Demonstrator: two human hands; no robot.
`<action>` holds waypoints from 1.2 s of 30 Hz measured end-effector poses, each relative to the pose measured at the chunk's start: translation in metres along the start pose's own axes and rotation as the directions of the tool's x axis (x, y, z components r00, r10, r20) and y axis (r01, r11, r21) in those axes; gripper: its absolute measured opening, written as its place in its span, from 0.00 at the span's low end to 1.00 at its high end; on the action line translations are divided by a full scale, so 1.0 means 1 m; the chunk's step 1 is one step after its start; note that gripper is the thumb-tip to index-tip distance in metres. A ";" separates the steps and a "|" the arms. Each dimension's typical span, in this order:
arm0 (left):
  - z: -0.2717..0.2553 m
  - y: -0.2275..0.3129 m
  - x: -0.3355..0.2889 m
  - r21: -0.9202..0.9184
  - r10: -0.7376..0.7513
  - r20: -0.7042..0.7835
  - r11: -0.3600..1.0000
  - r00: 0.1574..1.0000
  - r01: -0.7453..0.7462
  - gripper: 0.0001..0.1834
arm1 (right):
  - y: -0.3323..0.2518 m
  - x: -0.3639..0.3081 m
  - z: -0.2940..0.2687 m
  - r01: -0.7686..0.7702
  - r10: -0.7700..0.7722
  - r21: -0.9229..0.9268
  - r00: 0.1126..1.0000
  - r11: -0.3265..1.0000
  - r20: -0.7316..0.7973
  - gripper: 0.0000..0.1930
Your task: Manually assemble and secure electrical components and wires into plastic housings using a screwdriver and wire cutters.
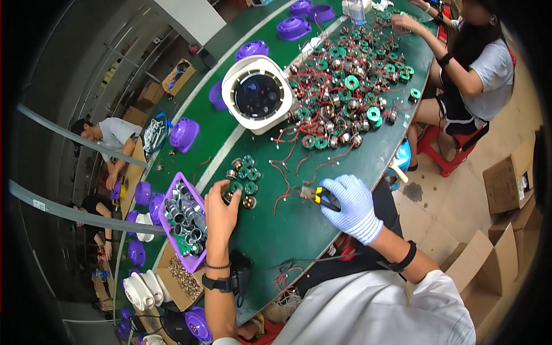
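Note:
My bare left hand (221,210) is at the edge of a small group of motors with round green circuit boards (250,174). Its thumb and forefinger close around one motor (235,187) there. In a blue-and-white striped glove, my right hand (352,208) grips cutting pliers (312,194) with yellow and black handles. The jaws point left, above the green table (276,236). Cut-looking red wires (280,183) lie loose between the two hands and the large heap of wired motors (345,86).
Left of my left hand stands a purple basket (196,260) of metal cylinders, beside a cardboard box (191,295) of small brass-coloured parts. A white round-cornered device (259,122) stands beyond the motors. A co-worker (483,75) sits at the right. Purple housings (184,134) line the far side.

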State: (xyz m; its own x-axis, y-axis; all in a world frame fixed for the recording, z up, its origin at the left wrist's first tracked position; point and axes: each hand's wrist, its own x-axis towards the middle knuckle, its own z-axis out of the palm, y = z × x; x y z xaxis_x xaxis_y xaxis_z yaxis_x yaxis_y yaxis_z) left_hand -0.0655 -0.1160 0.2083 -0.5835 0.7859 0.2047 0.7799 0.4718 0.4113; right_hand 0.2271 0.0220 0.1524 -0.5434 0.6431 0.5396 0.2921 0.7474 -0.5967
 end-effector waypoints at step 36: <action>-0.066 -0.374 0.292 0.344 -0.356 -0.139 0.858 0.924 0.382 0.13 | -0.002 0.000 0.010 -0.107 0.111 -0.117 0.994 0.987 0.023 0.23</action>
State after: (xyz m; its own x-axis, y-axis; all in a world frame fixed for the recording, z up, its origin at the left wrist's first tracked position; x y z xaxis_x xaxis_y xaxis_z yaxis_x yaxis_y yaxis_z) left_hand -0.5424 -0.0891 0.1725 -0.8481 0.5029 0.1666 0.5242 0.8423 0.1259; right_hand 0.2188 0.0183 0.1476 -0.5258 0.7179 0.4561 0.4389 0.6884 -0.5775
